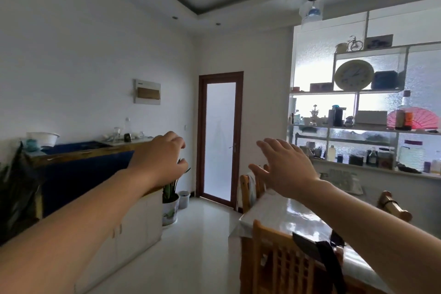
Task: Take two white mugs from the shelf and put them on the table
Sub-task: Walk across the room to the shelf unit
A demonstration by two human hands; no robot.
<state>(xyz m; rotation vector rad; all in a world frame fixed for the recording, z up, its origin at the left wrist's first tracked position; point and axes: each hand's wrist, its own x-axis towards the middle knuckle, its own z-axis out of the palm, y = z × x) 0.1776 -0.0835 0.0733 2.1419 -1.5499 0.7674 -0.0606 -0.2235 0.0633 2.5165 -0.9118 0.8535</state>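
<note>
Both my arms are stretched out in front of me in mid-air. My left hand (162, 160) has its fingers curled loosely and holds nothing. My right hand (284, 167) is spread flat with fingers apart, above the far end of the glossy table (286, 215). The shelf unit (358, 126) stands at the right against frosted glass, crowded with small items. A small white mug (307, 121) seems to stand on its middle level, far from both hands. I cannot pick out a second white mug among the clutter.
Wooden chairs (274, 258) stand at the table's near and far ends. A black strap (327, 260) lies on the table. A blue-topped sideboard (95, 169) runs along the left wall, with a potted plant (170, 203) beside it. A frosted-glass door (220, 136) is ahead.
</note>
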